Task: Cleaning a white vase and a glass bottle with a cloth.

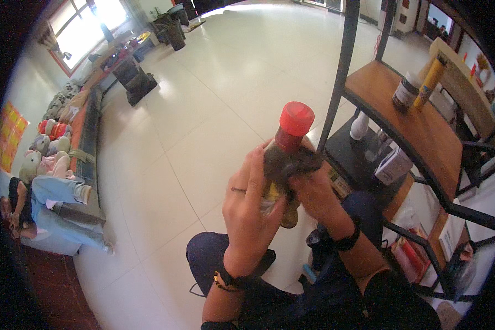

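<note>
Before my chest, my left hand point(247, 198) is wrapped around the left side of a bottle with a red cap point(297, 119). The cap points up and away from me, and the neck below it looks dark red. A dark, blurred cloth-like thing point(291, 163) lies around the bottle just under the neck, with my right hand point(313, 189) holding it against the right side. Part of a yellow label shows between my hands. The bottle's lower end sticks out below them, above the floor.
At right stands a metal-framed shelf point(408, 128) holding a dark bottle point(405, 93), a yellow tube point(431, 80) and a white box point(394, 165). A person in jeans point(62, 202) sits at left beside stuffed toys point(45, 144). Dark stools point(134, 80) stand on the tiled floor point(189, 136).
</note>
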### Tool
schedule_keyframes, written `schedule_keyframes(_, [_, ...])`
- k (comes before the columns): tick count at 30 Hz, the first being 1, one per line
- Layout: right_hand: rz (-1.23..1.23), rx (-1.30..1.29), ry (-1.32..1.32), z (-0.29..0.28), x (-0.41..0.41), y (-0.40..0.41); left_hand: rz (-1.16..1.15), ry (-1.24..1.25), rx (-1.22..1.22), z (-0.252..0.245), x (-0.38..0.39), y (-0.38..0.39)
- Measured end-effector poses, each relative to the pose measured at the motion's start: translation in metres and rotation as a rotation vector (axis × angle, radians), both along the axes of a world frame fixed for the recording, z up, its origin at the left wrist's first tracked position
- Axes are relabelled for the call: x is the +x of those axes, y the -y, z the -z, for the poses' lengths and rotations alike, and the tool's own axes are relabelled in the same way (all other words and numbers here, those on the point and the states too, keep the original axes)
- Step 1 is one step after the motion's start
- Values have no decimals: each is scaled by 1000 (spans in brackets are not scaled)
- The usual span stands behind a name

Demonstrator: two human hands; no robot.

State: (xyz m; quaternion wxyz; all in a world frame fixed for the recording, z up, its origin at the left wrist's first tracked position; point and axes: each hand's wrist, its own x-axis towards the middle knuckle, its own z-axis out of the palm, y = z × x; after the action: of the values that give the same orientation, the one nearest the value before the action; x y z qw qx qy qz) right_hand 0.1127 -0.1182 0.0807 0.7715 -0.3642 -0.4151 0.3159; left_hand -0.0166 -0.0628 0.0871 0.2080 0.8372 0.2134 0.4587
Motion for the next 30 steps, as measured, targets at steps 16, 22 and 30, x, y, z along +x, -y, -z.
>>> schedule_keyframes(16, [-3, -128, 46, 5, 10, -3, 26, 1, -124, 10, 0, -5])
schedule_keyframes(22, [65, -37, 210, 0, 1, -5, 14, -30, -121, 10, 0, -5])
schedule_keyframes(30, [-163, -230, 6, 15, 16, -7, 189, 220, -577, 5, -1, -5])
